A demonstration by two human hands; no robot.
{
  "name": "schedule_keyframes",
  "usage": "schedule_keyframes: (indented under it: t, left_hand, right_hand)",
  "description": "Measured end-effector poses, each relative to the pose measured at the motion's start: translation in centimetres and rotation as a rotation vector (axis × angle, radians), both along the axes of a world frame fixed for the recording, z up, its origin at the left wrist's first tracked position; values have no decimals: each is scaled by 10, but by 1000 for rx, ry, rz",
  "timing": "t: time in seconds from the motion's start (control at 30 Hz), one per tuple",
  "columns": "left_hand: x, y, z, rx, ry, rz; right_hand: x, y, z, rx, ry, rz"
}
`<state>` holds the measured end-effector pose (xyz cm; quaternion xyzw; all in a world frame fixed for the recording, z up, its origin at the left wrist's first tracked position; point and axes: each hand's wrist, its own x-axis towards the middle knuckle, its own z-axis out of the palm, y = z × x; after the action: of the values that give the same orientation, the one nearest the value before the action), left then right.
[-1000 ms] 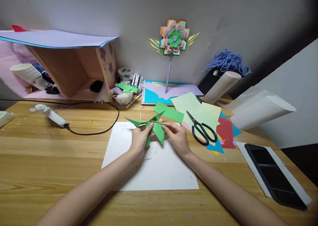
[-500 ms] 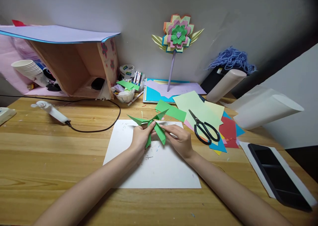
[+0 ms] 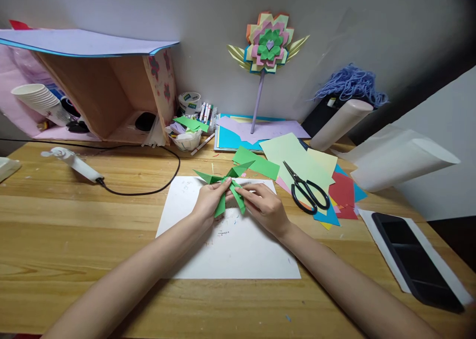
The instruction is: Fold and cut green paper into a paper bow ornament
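Observation:
Above a marked white sheet (image 3: 230, 254), both hands hold a green folded paper shape (image 3: 238, 171) with several pointed arms. My left hand (image 3: 208, 200) pinches it near its centre, thumb on top. The fingers of my right hand (image 3: 266, 205) are closed on the lower right arm of the shape. Two arms of the paper point up and outward, and two hang down between the hands. Parts of the fingers are hidden behind the paper.
Black-handled scissors (image 3: 307, 187) lie on coloured paper (image 3: 288, 153) at the right. A glue gun (image 3: 76, 165) with its cord is at the left. Behind stand a paper flower (image 3: 269, 46), a cardboard box (image 3: 163, 91) and a small bowl (image 3: 188, 141). A phone (image 3: 416, 262) lies far right.
The right fingers have shifted slightly left and in on the lower right arm of the green paper, which now looks narrower. The camera view has moved a little.

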<state>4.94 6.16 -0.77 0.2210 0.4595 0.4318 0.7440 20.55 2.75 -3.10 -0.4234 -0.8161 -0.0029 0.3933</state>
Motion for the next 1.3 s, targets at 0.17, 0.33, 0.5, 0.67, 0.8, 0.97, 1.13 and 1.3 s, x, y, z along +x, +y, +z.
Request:
schedule_keyframes:
  t: [0.17,0.33,0.5,0.67,0.8,0.97,1.13,1.3]
  left_hand:
    - [-1,-2,4,-16,19,-43]
    - [-2,-2,9,-21,22,-53]
    - [-4,-1,11,-44,80,-104]
    - [-3,3,3,-35,38,-89]
    - [-2,5,2,-15,46,-67]
    - [-1,3,5,1,84,-49]
    - [0,-1,10,17,131,-69]
    - [-2,-2,8,29,180,-63]
  right_hand:
    - [-3,-2,5,57,-92,-48]
    - [-3,-2,8,109,-117,15]
    - [-1,-1,6,76,-101,66]
    - [1,0,5,23,-60,110]
    - [2,1,2,-7,-13,131]
    - [3,3,-1,-34,34,159]
    - [2,2,2,-82,168,125]
    - [-2,2,1,-290,454,-43]
